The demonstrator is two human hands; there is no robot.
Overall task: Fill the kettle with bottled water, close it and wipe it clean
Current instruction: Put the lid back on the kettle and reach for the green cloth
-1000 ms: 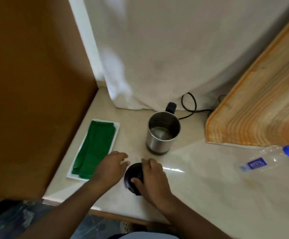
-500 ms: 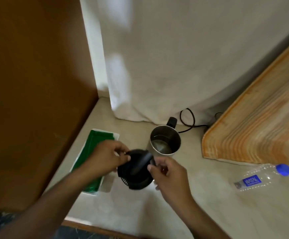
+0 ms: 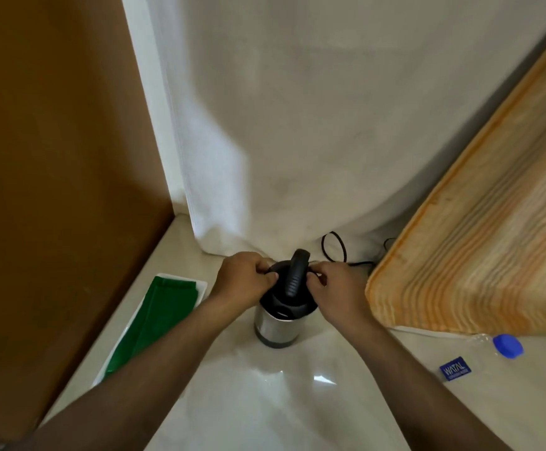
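Observation:
A steel kettle [image 3: 276,328] stands upright on the pale counter [image 3: 265,402]. Its black lid [image 3: 289,299] with a black handle sits on top of it. My left hand [image 3: 244,279] grips the lid's left rim and my right hand [image 3: 336,289] grips its right rim. A clear water bottle [image 3: 470,359] with a blue cap lies on its side at the right, apart from both hands. A green cloth [image 3: 154,323] lies in a white tray [image 3: 201,286] at the left.
A brown cabinet side [image 3: 53,174] walls the left. A white curtain [image 3: 297,125] hangs behind the kettle, with a black cord [image 3: 333,249] at its foot. A slanted wooden board [image 3: 477,255] overhangs the counter at the right.
Both hands picked the black lid up from the counter's front, carried it back and set it onto the kettle. The view has tilted upward.

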